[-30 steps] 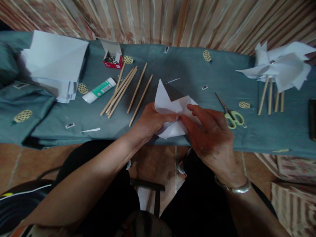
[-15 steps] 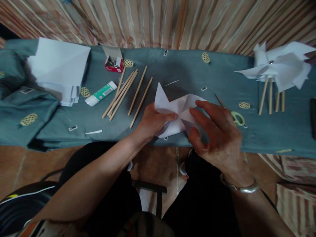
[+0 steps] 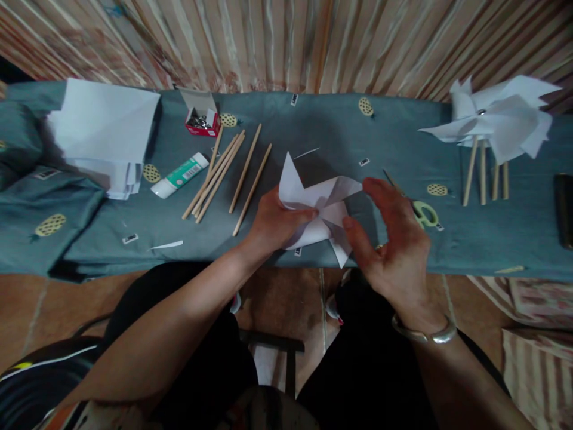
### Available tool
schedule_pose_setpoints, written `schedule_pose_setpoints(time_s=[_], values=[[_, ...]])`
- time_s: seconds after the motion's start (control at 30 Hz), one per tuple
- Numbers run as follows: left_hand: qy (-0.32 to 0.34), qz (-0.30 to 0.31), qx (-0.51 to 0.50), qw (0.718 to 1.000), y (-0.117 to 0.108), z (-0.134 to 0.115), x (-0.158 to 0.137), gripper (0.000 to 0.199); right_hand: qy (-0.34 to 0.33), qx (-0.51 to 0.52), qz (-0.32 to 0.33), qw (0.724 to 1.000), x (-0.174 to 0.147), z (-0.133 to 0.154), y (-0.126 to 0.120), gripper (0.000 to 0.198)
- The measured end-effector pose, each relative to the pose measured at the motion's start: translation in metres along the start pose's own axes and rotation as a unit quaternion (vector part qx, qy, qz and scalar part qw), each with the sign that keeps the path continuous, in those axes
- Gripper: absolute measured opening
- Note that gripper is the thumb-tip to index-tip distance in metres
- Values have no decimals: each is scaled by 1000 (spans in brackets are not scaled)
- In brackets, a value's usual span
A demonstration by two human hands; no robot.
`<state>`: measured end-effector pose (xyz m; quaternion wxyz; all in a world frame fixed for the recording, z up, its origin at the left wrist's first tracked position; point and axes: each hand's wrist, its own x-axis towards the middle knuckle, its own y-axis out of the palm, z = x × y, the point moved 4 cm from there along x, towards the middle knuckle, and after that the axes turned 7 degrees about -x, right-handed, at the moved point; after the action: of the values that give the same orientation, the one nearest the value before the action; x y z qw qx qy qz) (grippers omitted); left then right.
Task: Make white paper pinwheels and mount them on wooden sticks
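Note:
A white paper pinwheel (image 3: 333,194) is held over the near part of the table. My left hand (image 3: 280,220) grips it from the left, thumb pressed on its middle where the folded tips meet; the fingers behind the paper are hidden. On its right side is my right hand (image 3: 391,239), with thumb and fingers spread apart. The right fingertips are at the paper's right edge, and I cannot tell whether they touch it. Scissors (image 3: 424,213) with green handles lie just beyond the right hand. Several wooden sticks (image 3: 224,173) lie left of the pinwheel.
Finished pinwheels (image 3: 510,122) on sticks lie at the right. A red box (image 3: 202,122) of metal pieces stands open at the back, near a green-and-white glue tube (image 3: 179,175). White paper sheets (image 3: 107,125) are stacked left. A dark object (image 3: 564,209) sits at the right edge.
My right hand has drawn slightly away from the paper and opened wider. The pinwheel's lower right tip, hidden behind the fingers before, now shows. The left hand keeps its hold.

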<state>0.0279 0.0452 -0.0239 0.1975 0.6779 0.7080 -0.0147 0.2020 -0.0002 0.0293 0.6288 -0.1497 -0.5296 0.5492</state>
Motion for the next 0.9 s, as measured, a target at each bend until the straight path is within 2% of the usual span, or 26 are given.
schedule_pose_setpoints(time_s=[0.07,0.17,0.23,0.3,0.4,0.47,0.57,0.8,0.9], values=[[-15,-3,-25,1000,1,-2,-2,48,98,73,-14,992,-1,-18,5,55],[-25,7,-38,999,2,-4,-3,47,201,223,13,954,-2,-35,19,56],[-20,11,-33,999,3,-5,-4,50,256,330,74,905,-1,-35,29,52],[-12,15,-26,999,2,-5,-4,54,320,414,129,843,0,-27,35,49],[-2,22,-8,1000,1,-5,-3,58,414,477,144,761,1,-13,37,47],[9,22,19,1000,0,-6,-3,61,451,498,135,728,1,-7,38,47],[28,22,62,997,-2,-10,-3,64,463,512,129,711,1,-5,41,51],[55,39,112,991,-3,-12,-5,69,458,523,104,712,-1,-4,48,49],[66,44,130,988,-2,-11,-6,68,455,511,96,723,-1,-4,50,51]])
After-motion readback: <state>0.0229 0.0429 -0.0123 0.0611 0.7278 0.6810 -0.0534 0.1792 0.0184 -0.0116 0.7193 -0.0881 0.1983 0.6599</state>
